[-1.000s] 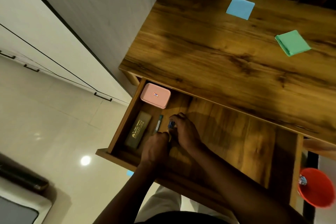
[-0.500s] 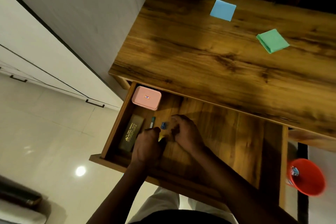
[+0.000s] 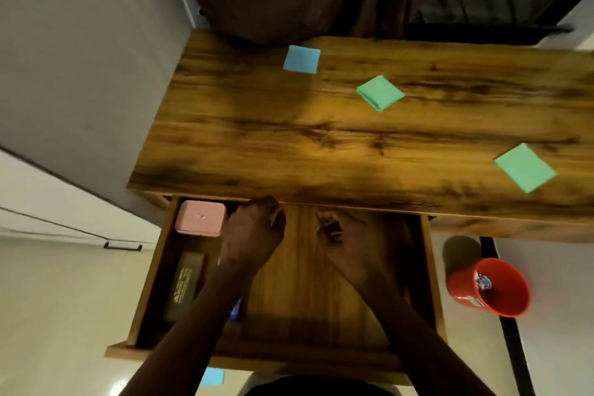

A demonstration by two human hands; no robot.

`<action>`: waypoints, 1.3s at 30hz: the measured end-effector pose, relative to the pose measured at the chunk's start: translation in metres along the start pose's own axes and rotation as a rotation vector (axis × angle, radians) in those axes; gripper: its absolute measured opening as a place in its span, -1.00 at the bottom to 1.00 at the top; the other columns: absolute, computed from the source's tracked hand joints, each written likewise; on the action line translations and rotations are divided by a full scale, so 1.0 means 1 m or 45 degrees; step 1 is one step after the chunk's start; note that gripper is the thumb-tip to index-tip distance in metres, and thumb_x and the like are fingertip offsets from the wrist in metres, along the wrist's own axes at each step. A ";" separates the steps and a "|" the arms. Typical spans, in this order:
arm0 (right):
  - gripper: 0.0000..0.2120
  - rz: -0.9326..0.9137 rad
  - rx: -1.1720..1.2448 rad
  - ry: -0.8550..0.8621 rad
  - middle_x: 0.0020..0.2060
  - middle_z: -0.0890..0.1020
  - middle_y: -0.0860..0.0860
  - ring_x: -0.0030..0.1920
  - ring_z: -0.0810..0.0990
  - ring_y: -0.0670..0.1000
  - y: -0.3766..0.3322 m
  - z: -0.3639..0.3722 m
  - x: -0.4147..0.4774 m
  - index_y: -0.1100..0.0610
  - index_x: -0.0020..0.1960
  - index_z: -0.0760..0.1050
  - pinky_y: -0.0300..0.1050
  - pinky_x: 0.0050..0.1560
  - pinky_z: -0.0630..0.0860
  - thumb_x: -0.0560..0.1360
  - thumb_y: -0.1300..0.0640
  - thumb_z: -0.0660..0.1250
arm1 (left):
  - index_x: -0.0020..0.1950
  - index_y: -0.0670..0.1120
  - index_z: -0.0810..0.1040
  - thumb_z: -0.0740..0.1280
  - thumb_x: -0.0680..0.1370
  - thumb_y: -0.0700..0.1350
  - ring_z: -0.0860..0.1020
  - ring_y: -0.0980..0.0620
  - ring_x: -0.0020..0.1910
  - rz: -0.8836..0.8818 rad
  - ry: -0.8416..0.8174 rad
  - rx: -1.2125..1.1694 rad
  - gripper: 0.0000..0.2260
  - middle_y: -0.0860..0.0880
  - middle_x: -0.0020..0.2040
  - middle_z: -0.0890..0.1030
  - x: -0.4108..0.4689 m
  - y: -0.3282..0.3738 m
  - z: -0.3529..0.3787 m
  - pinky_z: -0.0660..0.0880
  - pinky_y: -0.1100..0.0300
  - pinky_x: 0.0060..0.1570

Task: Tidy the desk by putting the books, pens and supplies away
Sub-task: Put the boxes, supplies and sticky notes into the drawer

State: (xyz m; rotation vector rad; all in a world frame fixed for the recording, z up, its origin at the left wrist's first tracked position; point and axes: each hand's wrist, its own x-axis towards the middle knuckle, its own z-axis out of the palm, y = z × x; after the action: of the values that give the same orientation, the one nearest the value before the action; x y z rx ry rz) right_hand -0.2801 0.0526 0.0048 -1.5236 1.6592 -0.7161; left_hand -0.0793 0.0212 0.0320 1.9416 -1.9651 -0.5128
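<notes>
Desk drawer (image 3: 321,299) open, left hand (image 3: 254,235) fingers curled, right hand (image 3: 350,238) fingers curled, whether either holds anything unclear

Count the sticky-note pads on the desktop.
3. blue pad at back left, green pad mid-desk, second green pad front right. Separate blue note lies on the floor. The desk's right end is out of frame, so more possible.
</notes>
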 end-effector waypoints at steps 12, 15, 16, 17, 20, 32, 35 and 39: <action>-0.76 0.024 0.024 0.398 0.08 0.70 -0.09 0.10 0.67 -0.07 0.048 -0.151 0.037 -0.04 0.21 0.60 -0.01 0.13 0.64 0.54 0.06 0.42 | 0.32 -0.08 0.58 0.38 0.52 0.03 0.58 -0.14 0.27 0.289 -0.066 -0.040 -0.60 -0.13 0.28 0.61 0.107 0.110 0.052 0.53 0.01 0.25; -0.65 0.109 -0.053 0.465 0.18 0.66 0.00 0.15 0.65 0.04 0.073 -0.197 0.048 0.01 0.30 0.55 0.06 0.16 0.62 0.52 0.04 0.40 | 0.38 -0.08 0.53 0.40 0.54 0.01 0.50 -0.18 0.36 0.390 -0.085 0.087 -0.57 -0.14 0.35 0.55 0.135 0.138 0.067 0.43 -0.01 0.33; -0.63 0.117 -0.083 0.484 0.20 0.65 0.03 0.17 0.64 0.07 0.081 -0.210 0.051 0.04 0.32 0.54 0.06 0.17 0.61 0.53 0.07 0.39 | 0.39 -0.08 0.52 0.39 0.54 0.01 0.50 -0.18 0.35 0.441 -0.094 0.137 -0.57 -0.14 0.36 0.54 0.143 0.145 0.072 0.44 -0.02 0.31; -0.62 0.128 -0.125 0.506 0.21 0.64 0.06 0.19 0.63 0.10 0.090 -0.223 0.053 0.08 0.34 0.54 0.05 0.19 0.59 0.53 0.10 0.38 | 0.39 -0.06 0.52 0.37 0.54 0.04 0.51 -0.18 0.33 0.495 -0.108 0.180 -0.57 -0.12 0.37 0.53 0.152 0.153 0.078 0.47 -0.03 0.28; -0.61 0.185 -0.245 0.561 0.25 0.61 0.16 0.25 0.59 0.20 0.119 -0.258 0.062 0.16 0.36 0.52 0.04 0.26 0.52 0.55 0.16 0.35 | 0.30 -0.03 0.57 0.18 0.52 0.14 0.54 -0.16 0.25 0.606 -0.182 0.238 -0.55 -0.09 0.32 0.53 0.171 0.181 0.100 0.52 -0.02 0.21; -0.14 0.506 -0.568 0.310 0.55 0.28 0.18 0.55 0.24 0.21 0.217 -0.351 0.108 0.20 0.62 0.07 0.17 0.49 0.32 0.52 -0.11 0.42 | 0.30 -0.01 0.57 0.13 0.55 0.18 0.53 -0.12 0.23 0.634 -0.268 0.262 -0.54 -0.06 0.26 0.56 0.211 0.266 0.164 0.52 0.00 0.20; -0.13 0.517 -0.578 0.337 0.44 0.39 0.17 0.43 0.37 0.24 0.220 -0.356 0.112 0.14 0.58 0.16 0.21 0.35 0.42 0.46 -0.16 0.47 | 0.34 -0.06 0.55 0.34 0.59 0.03 0.51 -0.16 0.29 0.418 -0.205 0.120 -0.65 -0.13 0.31 0.55 0.236 0.263 0.165 0.46 -0.01 0.26; -0.08 0.512 -0.577 0.346 0.33 0.39 0.17 0.34 0.38 0.24 0.215 -0.354 0.116 0.12 0.50 0.25 0.23 0.24 0.48 0.31 -0.22 0.56 | 0.43 -0.08 0.45 0.36 0.57 -0.08 0.43 -0.20 0.40 0.150 -0.021 0.037 -0.58 -0.17 0.41 0.47 0.275 0.248 0.159 0.43 -0.12 0.37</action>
State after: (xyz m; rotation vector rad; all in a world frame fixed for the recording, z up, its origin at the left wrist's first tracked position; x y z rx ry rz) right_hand -0.6938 -0.0647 0.0071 -1.3534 2.3686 -0.3512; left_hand -0.3779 -0.2481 0.0045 1.8297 -2.0931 -0.4729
